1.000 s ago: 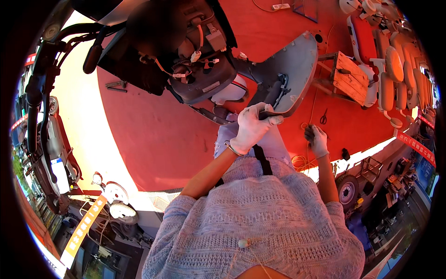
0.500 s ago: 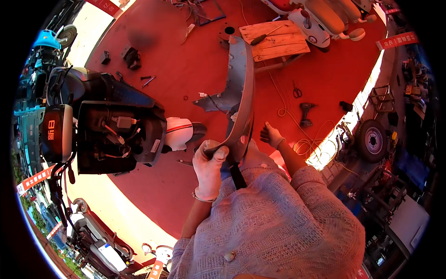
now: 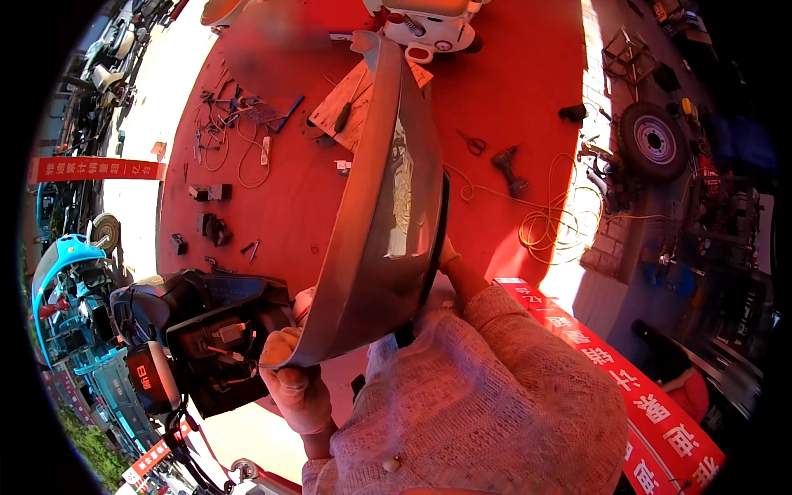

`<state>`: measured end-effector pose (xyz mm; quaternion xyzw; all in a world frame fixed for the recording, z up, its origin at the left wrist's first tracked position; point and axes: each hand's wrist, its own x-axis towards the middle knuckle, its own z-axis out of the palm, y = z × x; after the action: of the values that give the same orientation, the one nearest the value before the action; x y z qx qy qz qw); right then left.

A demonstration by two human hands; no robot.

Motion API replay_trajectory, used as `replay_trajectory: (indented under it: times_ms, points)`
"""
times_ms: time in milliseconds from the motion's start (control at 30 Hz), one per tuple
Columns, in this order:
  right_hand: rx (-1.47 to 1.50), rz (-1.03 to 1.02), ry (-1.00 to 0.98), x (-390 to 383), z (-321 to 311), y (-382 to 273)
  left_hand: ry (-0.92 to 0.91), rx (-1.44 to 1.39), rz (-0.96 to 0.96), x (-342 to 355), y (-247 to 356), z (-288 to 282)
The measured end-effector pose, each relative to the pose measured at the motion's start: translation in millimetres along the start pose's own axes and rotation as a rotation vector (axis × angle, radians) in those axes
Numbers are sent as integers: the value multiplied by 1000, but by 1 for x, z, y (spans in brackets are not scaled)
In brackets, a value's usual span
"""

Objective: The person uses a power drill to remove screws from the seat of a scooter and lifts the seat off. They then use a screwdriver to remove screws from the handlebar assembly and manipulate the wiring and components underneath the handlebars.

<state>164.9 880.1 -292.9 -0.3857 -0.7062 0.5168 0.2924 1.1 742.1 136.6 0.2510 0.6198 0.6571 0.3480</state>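
A large curved grey scooter body panel (image 3: 355, 256) stands tall in front of me, its glossy outer face turned to the right. Gloved and closed, my left hand (image 3: 294, 386) pinches the panel's lower left corner between thumb and fingers. Only a bit of my right hand (image 3: 449, 256) shows past the panel's dark right edge; its fingers are hidden behind the panel. To the left of the gloved hand is a dark scooter (image 3: 210, 342) with an uncovered compartment, where wires and a small boxy part are exposed.
Beyond the panel lies a wooden board (image 3: 337, 97) with a screwdriver on it. A cordless drill (image 3: 510, 171), scissors (image 3: 473, 144) and a coiled yellow cable (image 3: 551, 221) rest on the red floor. Far ahead stands a white scooter (image 3: 429, 25); a red banner (image 3: 594, 355) runs along my right.
The panel has turned to show its glossy outer face and stands nearer. My left hand has moved left and down with it. My right hand, free and spread before, is now mostly behind the panel.
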Motion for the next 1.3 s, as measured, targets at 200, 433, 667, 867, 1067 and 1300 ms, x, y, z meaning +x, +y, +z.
replay_trajectory:
  times_ms: [200,433,667,867,1067,1300]
  points:
    - [456,564,-72,20,-60,-27,-227,-496,-42,34,-14,-59]
    - [1362,409,340,19,-155,-100,50,-52,116,79,-57,-74]
    - [1196,360,584,-20,-221,-131,-214,-706,-458,139,-86,-73]
    - [998,265,802,-29,-259,-177,-420,-626,-503,183,-146,-63]
    - [945,296,982,-2,-305,-161,-345,-149,-336,262,-236,-21]
    - [968,392,1129,32,-405,-96,-455,-163,-264,335,-240,155]
